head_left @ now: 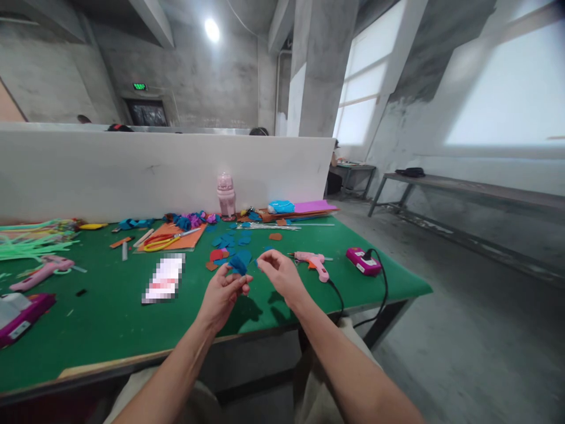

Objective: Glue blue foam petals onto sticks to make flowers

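Note:
Above the front of the green table, my left hand (220, 297) pinches a dark blue crumpled felt or paper flower (239, 264) between thumb and fingers. Close beside it on the right, my right hand (282, 275) is closed in a pinch. A small bit of blue petal (258, 264) shows at its fingertips. Several loose blue petals (224, 241) lie just beyond both hands, together with a red piece (216, 255) and a brown piece (276, 237). To the right of my right hand rests a pink hot glue gun (314, 263), its black cord running off the front edge.
A magenta box with a plug (364, 261) stands at the right of the green table (110, 318). Yellow-handled scissors or pliers (161, 242), a pink bottle (226, 197) and a second glue gun (44, 272) lie around. A white partition (168, 174) borders the back.

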Demonstrator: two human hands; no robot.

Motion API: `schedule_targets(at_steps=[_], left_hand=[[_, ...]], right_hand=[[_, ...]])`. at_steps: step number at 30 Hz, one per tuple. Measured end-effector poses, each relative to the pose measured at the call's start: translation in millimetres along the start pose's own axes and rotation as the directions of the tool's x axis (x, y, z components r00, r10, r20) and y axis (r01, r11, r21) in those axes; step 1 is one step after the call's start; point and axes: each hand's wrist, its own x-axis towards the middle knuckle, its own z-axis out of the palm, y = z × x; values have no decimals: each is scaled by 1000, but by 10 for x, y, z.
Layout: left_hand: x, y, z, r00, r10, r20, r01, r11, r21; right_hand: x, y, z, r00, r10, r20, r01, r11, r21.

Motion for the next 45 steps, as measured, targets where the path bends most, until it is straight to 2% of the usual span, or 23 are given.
schedule_targets(at_steps=[4, 10, 24, 29, 34, 39, 42, 45], left_hand=[[0, -4, -2, 1000, 13, 24, -13, 1000, -25], [-7, 14, 6, 999, 9, 34, -8, 999, -38], [-15, -3, 6, 999, 16, 51, -17, 1000, 13], [-16, 8, 19, 999, 14, 47, -15, 1000, 7], [-6, 4, 11, 999, 7, 47, -6, 1000, -23], [12, -6, -10, 1000, -11, 16, 12, 999, -32], [20, -14, -23, 1000, -21, -18, 20, 998, -51], [24, -13, -34, 996, -33, -80, 27, 997, -79]], right_hand=[[-81, 12, 117, 992, 25, 121, -19, 999, -48], [-110, -16, 189, 998, 17, 64, -12, 997, -77], [-81, 13, 168, 998, 39, 39, -35, 994, -105], [-101, -1, 170, 998, -60, 1, 59, 978, -201], [-157, -38, 187, 980, -197, -22, 179, 928, -328], [-210, -66, 194, 963, -268, 24, 248, 847, -471], [-247, -90, 206, 946, -316, 75, 300, 765, -570], [-304, -140, 243, 912, -380, 155, 379, 634, -674]])
